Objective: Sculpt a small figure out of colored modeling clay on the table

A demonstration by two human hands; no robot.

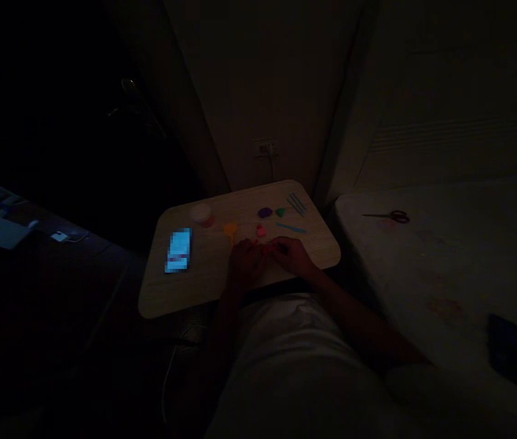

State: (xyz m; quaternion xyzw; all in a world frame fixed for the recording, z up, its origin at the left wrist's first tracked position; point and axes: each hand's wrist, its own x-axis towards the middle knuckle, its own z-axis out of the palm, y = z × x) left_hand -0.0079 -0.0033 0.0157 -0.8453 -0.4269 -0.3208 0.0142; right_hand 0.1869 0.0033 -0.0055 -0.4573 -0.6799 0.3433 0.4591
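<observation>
Closest to the viewer lies the wearer's pale garment (297,353), and past it both bare forearms reach to the near edge of a small table. At that edge the left hand (246,261) and the right hand (291,252) meet over a red piece (266,248). It is small and vivid, partly covered by the fingers, so its full shape cannot be told. The right hand's fingers are bent inward, their tips pinching the red piece; the left hand's fingers are curled beside it, but in the dimness one cannot tell whether they grip.

Just beyond the hands sits a lumpy pink piece (261,231). The table (189,292) has a light, wood-like top with rounded corners. Near the left hand lies an orange-yellow tool (230,230) with a broad head; farther left, a lit phone (178,250) glows blue. Behind the phone stands a tub (202,215) with a whitish top. Beyond the right hand are a blue strip (291,227), a purple lump (265,213), a green lump (280,212) and several thin sticks (296,204).

To the right, a pale, blotched surface (405,262) bears a dark flat object (513,352) and, farther off, scissors (389,216). A white adapter (60,236) lies on the left. Behind the table, a wall outlet (266,147) has a cord hanging from it; the room is very dark.
</observation>
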